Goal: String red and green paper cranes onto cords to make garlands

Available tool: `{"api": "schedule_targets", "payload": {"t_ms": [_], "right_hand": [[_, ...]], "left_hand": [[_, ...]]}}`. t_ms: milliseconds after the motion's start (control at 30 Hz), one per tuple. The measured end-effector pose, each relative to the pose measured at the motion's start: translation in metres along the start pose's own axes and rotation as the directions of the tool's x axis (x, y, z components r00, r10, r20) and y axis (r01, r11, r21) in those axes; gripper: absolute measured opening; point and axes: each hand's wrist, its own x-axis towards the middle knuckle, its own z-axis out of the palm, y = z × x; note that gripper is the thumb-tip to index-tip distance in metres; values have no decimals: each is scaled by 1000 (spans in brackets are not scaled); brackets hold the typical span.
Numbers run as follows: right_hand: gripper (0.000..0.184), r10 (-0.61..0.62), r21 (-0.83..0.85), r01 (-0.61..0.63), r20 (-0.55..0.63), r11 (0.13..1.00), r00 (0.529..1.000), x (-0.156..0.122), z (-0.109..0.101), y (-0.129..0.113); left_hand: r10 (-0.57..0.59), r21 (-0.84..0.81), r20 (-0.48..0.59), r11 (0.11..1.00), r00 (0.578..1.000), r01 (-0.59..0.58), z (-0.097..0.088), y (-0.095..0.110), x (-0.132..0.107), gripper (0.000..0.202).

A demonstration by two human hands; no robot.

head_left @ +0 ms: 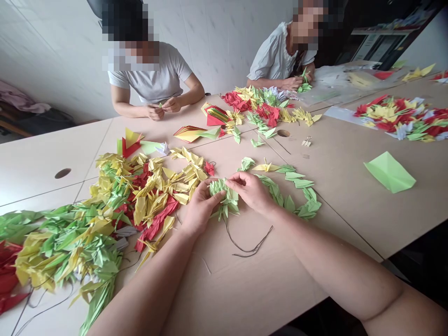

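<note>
My left hand (201, 205) is closed around a bunch of green folded-paper cranes (226, 198) strung together. At the bunch's upper right edge, my right hand (250, 189) pinches with thumb and forefinger; what lies between those fingertips is too small to make out. A dark thread (247, 251) trails from the bunch onto the table. Just past my right hand curves a strand of green paper cranes (308, 198), partly hidden by that hand. One yellow paper crane (266, 167) rests at the strand's far side.
A large heap of yellow, green and red paper cranes (105, 224) covers the left. Two people sit across the table (217, 298), each handling folded paper. A green paper sheet (390, 172), a binder clip (307, 141) and another crane pile (402, 116) lie right.
</note>
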Motion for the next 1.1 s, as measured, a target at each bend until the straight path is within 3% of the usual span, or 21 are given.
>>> {"api": "schedule_targets", "payload": {"t_ms": [500,867,1100], "right_hand": [[21,2,-9,-2,8,1000,1000,-3,-1,-9],[17,17,-62,-15,34,998,999,-4,1,-12],[14,37,5,-37,43,999,998,-4,2,-12]], "left_hand": [[14,-5,-15,1000,1000,-14,0,-2,1,38],[-33,-4,-102,999,994,32,-2,-1,1,49],[-3,-6,-100,1000,995,3,-2,-2,1,47]]}}
